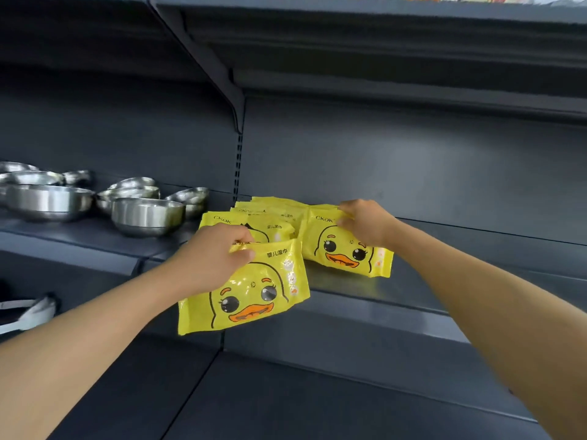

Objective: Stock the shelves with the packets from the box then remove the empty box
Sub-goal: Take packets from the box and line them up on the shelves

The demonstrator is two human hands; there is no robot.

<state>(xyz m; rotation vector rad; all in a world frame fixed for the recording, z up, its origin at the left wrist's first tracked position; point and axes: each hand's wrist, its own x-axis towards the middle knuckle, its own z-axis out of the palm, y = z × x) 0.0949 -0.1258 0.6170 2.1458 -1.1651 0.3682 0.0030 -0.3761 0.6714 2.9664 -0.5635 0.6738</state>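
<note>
My left hand [212, 258] pinches the top edge of a yellow duck packet [251, 296], centre of frame, held in front of the shelf lip [365, 309]. My right hand [365, 223], fingers curled, grips the top of a second packet [346, 249] lying on the shelf right of centre. Behind both, a stack of packets [263, 217]. Steel bowls [95, 201] sit at left.

Single head cam, wide-angle, worn by person, faces fwd and slightly down at dark shelf [365, 287] approx chest-high, close range, both forearms reach in from bottom corners, upper shelf underside fills top, no 2nd view.
</note>
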